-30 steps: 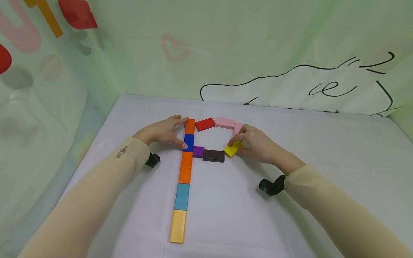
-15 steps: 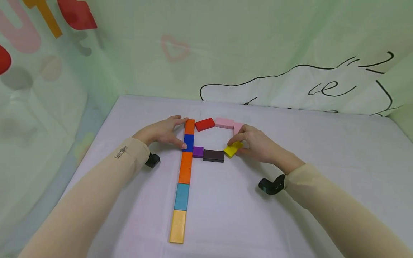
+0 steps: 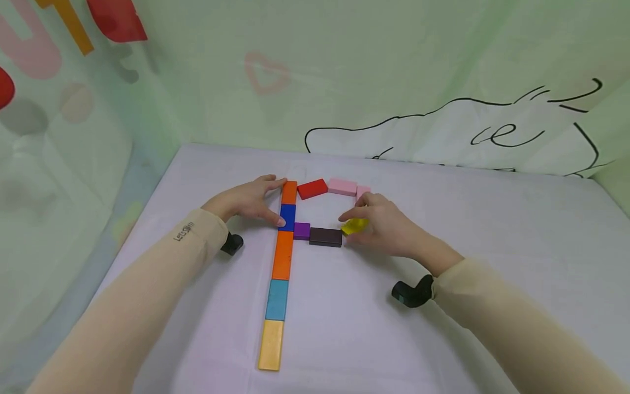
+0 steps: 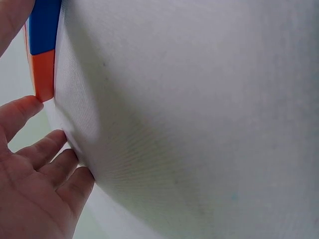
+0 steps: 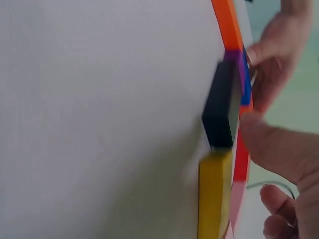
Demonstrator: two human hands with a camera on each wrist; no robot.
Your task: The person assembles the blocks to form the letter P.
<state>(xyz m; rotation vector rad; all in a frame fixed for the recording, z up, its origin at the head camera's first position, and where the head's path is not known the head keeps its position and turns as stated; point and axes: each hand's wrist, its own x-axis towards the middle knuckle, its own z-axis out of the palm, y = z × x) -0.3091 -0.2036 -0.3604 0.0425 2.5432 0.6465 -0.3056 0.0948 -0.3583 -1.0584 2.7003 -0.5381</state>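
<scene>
Flat coloured blocks form a long column and a loop on the white table. My left hand (image 3: pixel 248 200) rests along the column's upper end, thumb at the blue block (image 3: pixel 287 213) and index fingertip at the end of the upper orange block (image 4: pixel 43 74). Its fingers are fairly straight. Over the yellow block (image 3: pixel 355 226), my right hand (image 3: pixel 391 227) has thumb and fingers spread, partly covering it. In the right wrist view the thumb (image 5: pixel 279 149) is apart from the yellow block, near the dark block (image 5: pixel 219 112). A purple block (image 3: pixel 302 231) joins the dark one to the column.
Across the loop's far side lie a red block (image 3: pixel 313 189) and two pink blocks, one (image 3: pixel 342 187) lying crosswise. Below the blue block run an orange block (image 3: pixel 283 255), a light-blue block (image 3: pixel 277 300) and a golden block (image 3: pixel 271 345). A printed curtain (image 3: pixel 394 65) hangs behind.
My right hand has shifted slightly toward me and left, its fingers parting from their hold on the yellow block. The left hand and the other blocks stay put.
</scene>
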